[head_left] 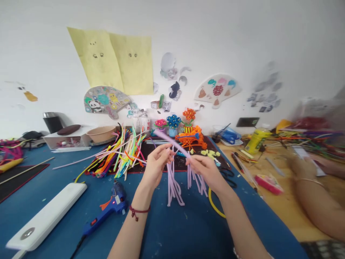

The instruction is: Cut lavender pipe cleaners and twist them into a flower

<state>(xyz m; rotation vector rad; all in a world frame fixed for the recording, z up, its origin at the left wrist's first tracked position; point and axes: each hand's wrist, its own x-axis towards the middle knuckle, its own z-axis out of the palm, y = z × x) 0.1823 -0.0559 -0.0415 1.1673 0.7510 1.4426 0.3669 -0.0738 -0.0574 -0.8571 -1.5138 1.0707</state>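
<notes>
Between my hands runs a light purple pipe cleaner, slanting from upper left down to the right. My left hand is closed in a pinch on it, thumb against fingertips. The lower right end sits in the closed fingers of my right hand. Just below and behind the hands are bent light purple pipe cleaners, with a second bunch partly hidden by my right hand. Whether any of these are attached to the held one, I cannot tell.
Left of my arms lie a blue glue gun and a white power strip. A heap of coloured pipe cleaners is behind them. Pipe-cleaner flowers stand by the wall. On the right, another person's arm rests over a wooden table.
</notes>
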